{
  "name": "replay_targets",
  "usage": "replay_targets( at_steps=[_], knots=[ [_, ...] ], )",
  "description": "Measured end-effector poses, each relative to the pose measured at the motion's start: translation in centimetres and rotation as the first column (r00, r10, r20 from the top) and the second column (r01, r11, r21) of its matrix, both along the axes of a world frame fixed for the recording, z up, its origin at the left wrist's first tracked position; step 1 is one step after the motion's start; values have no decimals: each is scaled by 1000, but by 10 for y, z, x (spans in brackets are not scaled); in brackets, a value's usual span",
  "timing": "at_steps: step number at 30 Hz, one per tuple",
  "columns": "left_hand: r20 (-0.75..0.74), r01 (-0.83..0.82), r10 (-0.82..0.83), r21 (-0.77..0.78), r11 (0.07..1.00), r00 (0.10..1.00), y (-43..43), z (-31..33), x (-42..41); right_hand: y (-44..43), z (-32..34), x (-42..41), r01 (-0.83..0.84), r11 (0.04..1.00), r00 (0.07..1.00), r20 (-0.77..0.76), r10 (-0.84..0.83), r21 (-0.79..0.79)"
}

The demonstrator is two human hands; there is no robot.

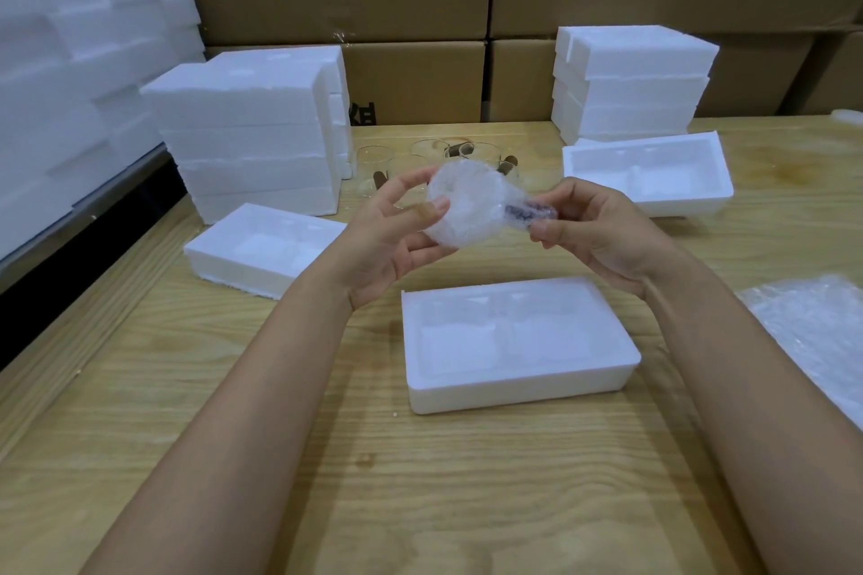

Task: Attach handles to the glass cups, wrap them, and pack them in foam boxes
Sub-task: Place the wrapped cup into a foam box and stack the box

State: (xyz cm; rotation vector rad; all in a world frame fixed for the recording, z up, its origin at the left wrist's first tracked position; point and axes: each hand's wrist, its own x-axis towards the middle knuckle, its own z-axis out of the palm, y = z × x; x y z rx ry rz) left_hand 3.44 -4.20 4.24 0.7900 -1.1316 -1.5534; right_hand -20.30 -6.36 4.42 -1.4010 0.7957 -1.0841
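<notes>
Head view: left hand (392, 238) grips wrapped cup (467, 205), right hand (597, 238) pinches its handle (530, 214) (dark).

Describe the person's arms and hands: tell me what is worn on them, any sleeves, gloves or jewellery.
The left forearm and right forearm are bare down to the frame's lower edge; no sleeve shows. The left hand and right hand wear no gloves. No watch, bracelet or ring shows on either wrist or on the fingers in view. The nails that show look unpainted.
</notes>
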Motion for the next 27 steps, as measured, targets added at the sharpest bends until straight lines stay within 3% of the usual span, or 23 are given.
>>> replay_targets(
  at_steps=[7,10,14,18,23,27],
  knots=[
    [1,33,-33,-52,998,999,0,-3,2,-1,-3,0,5,1000,1000,4,-5,1],
    [26,18,-17,-34,999,1000,1,1,1,1,1,0,20,999,998,-65,-21,-26],
    [296,-7,11,-13,1000,955,6,21,2,6,14,-1,9,996,975,-218,-28,-88],
    [537,131,-152,78,988,829,15,45,7,13,28,-7,-123,992,934,-343,104,-33],
    [581,234,-333,241,942,742,21,46,11,18,30,-7,-238,960,855,-437,279,147],
    [514,277,-382,271,922,768,17,39,16,18,30,-5,-216,963,850,-454,268,163]
  ],
)
